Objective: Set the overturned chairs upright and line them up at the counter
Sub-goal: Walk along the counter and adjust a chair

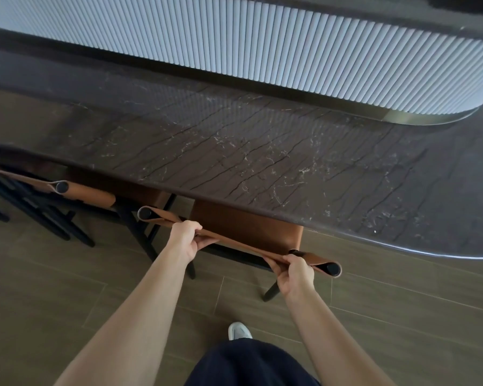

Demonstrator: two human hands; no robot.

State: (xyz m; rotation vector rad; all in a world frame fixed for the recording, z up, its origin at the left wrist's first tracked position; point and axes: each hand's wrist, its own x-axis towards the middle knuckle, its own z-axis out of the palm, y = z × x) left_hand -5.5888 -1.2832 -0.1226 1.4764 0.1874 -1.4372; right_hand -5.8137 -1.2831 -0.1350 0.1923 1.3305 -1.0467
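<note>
Brown leather makes the back strap [234, 242] that both grips hold. The left grip [188, 236] has its fingers curled round the strap near the strap's left end. The right grip [293, 270] has its fingers curled round the strap near the right end, just beside a round black post end [333, 269].

The strap is the top of the near chair [248, 227]. This chair stands upright on thin black legs, right at the front edge of the bench [262, 151]. Its brown seat is tucked partly under the bench edge, and its back sits just out in front of that edge.

A second chair [89, 193] stands at the same bench edge, further left along the bench and just beside the near chair. It is upright too, with the same brown leather and black legs.

The bench top is dark stone with thin wavy lines, and it curves round at its right end. At the far side of the bench rises a white ribbed wall [290, 51].

Below the bench is a floor [67, 288] of long brown-grey tiles. On the floor, on the near side of the bench, are a pale shoe [239, 331] and a dark trouser leg [248, 363].
</note>
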